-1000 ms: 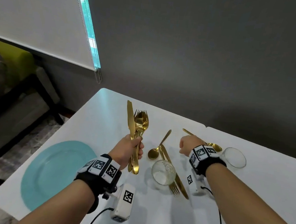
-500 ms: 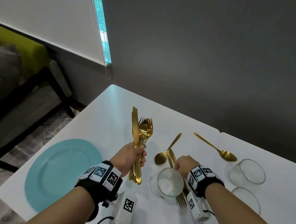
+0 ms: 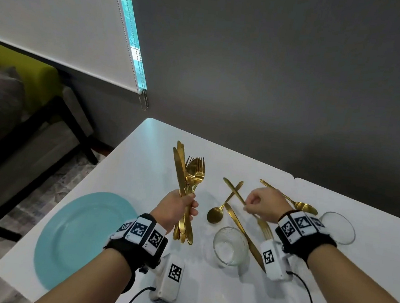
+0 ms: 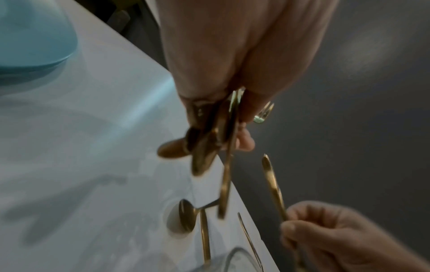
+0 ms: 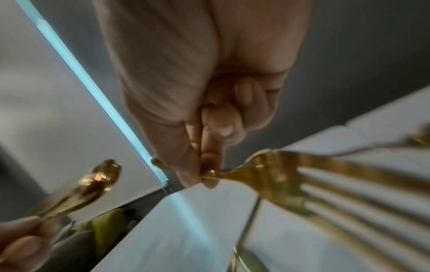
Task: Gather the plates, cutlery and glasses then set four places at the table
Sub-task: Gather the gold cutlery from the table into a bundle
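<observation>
My left hand [image 3: 180, 204] grips an upright bundle of gold cutlery [image 3: 188, 174], knives and forks with a spoon among them, above the white table [image 3: 143, 160]. In the left wrist view the bundle [image 4: 209, 139] hangs from that fist. My right hand [image 3: 250, 204] pinches a gold fork [image 3: 233, 190] near its neck, handle pointing up-left and tines [image 5: 325, 187] back toward the wrist. On the table lie a gold spoon [image 3: 214, 214], a gold knife [image 3: 242, 230] and a second spoon [image 3: 306, 208]. A teal plate [image 3: 81, 232] sits at the left.
A clear glass [image 3: 231, 246] stands just left of my right wrist, and another glass [image 3: 340, 227] stands behind it to the right. The table's left edge drops to a patterned rug and a sofa with a dark frame [image 3: 56, 124]. A grey wall runs along the far edge.
My right hand came back from the far spoon, left lying there, closed on the fork beside the near glass and raised it. The left hand kept its bundle upright.
</observation>
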The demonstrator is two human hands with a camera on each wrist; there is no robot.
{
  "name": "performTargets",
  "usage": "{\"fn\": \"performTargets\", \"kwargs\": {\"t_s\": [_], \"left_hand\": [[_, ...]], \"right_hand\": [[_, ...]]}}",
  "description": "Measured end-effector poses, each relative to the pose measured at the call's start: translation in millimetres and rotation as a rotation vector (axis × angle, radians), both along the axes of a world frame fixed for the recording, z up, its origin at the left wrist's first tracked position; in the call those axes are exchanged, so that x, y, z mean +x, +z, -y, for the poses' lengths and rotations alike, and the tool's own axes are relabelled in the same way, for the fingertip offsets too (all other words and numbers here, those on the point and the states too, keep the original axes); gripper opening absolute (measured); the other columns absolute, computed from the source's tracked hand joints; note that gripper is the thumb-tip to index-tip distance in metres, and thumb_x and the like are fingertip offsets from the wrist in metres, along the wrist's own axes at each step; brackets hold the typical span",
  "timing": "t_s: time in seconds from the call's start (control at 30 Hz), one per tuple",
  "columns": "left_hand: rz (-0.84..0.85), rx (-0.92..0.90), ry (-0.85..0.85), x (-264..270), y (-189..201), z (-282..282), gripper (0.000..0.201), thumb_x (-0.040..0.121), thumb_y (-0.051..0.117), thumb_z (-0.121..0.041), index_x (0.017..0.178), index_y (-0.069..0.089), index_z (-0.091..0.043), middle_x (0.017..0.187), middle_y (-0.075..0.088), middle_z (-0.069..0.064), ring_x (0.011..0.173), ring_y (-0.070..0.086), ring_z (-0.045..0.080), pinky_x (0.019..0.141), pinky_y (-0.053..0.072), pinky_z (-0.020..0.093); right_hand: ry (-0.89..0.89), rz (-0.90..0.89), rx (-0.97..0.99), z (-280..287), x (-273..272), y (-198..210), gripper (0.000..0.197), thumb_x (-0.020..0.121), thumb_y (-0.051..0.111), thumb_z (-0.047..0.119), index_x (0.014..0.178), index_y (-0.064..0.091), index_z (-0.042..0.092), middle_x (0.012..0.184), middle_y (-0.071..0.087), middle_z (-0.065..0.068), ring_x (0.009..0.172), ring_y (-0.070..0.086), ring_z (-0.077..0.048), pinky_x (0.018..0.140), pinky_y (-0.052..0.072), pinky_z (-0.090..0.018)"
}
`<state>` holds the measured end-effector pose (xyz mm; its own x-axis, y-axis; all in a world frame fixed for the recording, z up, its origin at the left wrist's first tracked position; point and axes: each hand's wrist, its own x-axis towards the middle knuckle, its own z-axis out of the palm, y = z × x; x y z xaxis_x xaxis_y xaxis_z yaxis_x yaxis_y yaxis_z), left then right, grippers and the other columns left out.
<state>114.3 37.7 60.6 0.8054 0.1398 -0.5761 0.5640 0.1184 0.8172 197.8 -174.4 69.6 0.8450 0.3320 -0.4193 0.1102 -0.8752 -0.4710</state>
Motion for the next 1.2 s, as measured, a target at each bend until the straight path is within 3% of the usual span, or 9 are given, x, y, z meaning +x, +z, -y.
{"fn": "performTargets", "kwargs": {"t_s": [0.07,0.2,0.37,0.47,0.57,0.7,0.9,1.07,1.2], "left_hand": [[0.010,0.120,0.010,5.1,1.2,-4.3,0.014,0.099,0.039,-0.020,0.099,0.049,-0.009,0.078,0.057,0.005,0.066,0.058,0.015,0.061,0.046,0.025],[-0.001,0.233,0.013,13.1,4.1,-12.3,0.016,0.099,0.036,-0.019,0.104,0.049,-0.009,0.079,0.059,0.006,0.067,0.061,0.017,0.061,0.048,0.026],[-0.012,0.058,-0.076,5.5,7.5,-0.9,0.015,0.100,0.038,-0.017,0.100,0.048,-0.005,0.071,0.055,0.008,0.058,0.059,0.020,0.057,0.051,0.028],[0.008,0.081,-0.165,-0.2,7.0,8.8,0.028,0.099,0.036,-0.013,0.080,0.054,-0.005,0.064,0.057,0.010,0.053,0.057,0.020,0.059,0.052,0.031],[-0.006,0.110,-0.144,-3.2,-1.5,9.2,0.027,0.097,0.038,-0.010,0.079,0.057,-0.003,0.066,0.059,0.008,0.059,0.058,0.020,0.072,0.053,0.038],[-0.066,-0.076,-0.053,-6.1,-6.5,7.0,0.025,0.099,0.037,-0.014,0.090,0.055,0.000,0.065,0.068,0.011,0.068,0.064,0.028,0.077,0.054,0.043],[-0.092,-0.186,0.052,-6.0,-7.2,9.6,0.035,0.100,0.035,-0.036,0.091,0.051,-0.006,0.055,0.056,0.007,0.042,0.054,0.017,0.063,0.056,0.040],[-0.091,-0.234,0.096,2.0,-11.5,10.1,0.052,0.097,0.026,-0.052,0.085,0.052,-0.008,0.058,0.047,0.005,0.043,0.044,0.014,0.048,0.047,0.026],[-0.041,-0.299,0.046,5.4,-12.2,7.6,0.047,0.096,0.030,-0.052,0.084,0.049,-0.011,0.059,0.044,0.003,0.044,0.043,0.013,0.048,0.046,0.027]], "right_hand": [[0.190,0.112,-0.181,-7.2,2.6,26.3,0.008,0.088,0.062,0.024,0.092,0.067,0.020,0.086,0.058,0.008,0.083,0.054,-0.010,0.074,0.045,-0.022],[0.622,0.307,-0.486,-36.9,-6.1,60.8,0.020,0.092,0.051,0.012,0.100,0.068,0.017,0.093,0.064,0.002,0.086,0.060,-0.018,0.074,0.047,-0.027],[0.930,0.401,-0.565,-91.4,-25.5,74.0,0.019,0.096,0.047,0.011,0.102,0.065,0.008,0.095,0.061,-0.004,0.085,0.061,-0.021,0.080,0.053,-0.031],[0.991,0.338,-0.574,-114.8,-26.5,66.9,0.024,0.096,0.048,0.012,0.112,0.066,0.009,0.103,0.061,-0.004,0.092,0.060,-0.021,0.080,0.051,-0.030],[0.965,0.251,-0.558,-123.3,-22.7,59.5,0.025,0.094,0.051,0.012,0.114,0.066,0.010,0.113,0.060,-0.005,0.100,0.059,-0.021,0.076,0.047,-0.028],[0.895,0.229,-0.439,-118.6,-20.8,56.9,0.023,0.092,0.055,0.015,0.113,0.066,0.013,0.108,0.044,-0.001,0.100,0.051,-0.021,0.075,0.043,-0.028],[0.719,0.216,-0.249,-115.7,-11.4,46.9,0.016,0.086,0.064,0.016,0.099,0.072,0.020,0.098,0.045,0.005,0.091,0.050,-0.017,0.073,0.044,-0.028],[0.643,0.180,-0.157,-109.4,-0.1,37.8,0.019,0.090,0.060,0.023,0.106,0.070,0.026,0.100,0.063,0.008,0.091,0.055,-0.011,0.082,0.049,-0.027],[0.491,0.193,-0.015,-100.6,10.2,30.3,0.011,0.084,0.068,0.027,0.093,0.070,0.021,0.096,0.070,0.004,0.091,0.063,-0.015,0.082,0.054,-0.033]]}}
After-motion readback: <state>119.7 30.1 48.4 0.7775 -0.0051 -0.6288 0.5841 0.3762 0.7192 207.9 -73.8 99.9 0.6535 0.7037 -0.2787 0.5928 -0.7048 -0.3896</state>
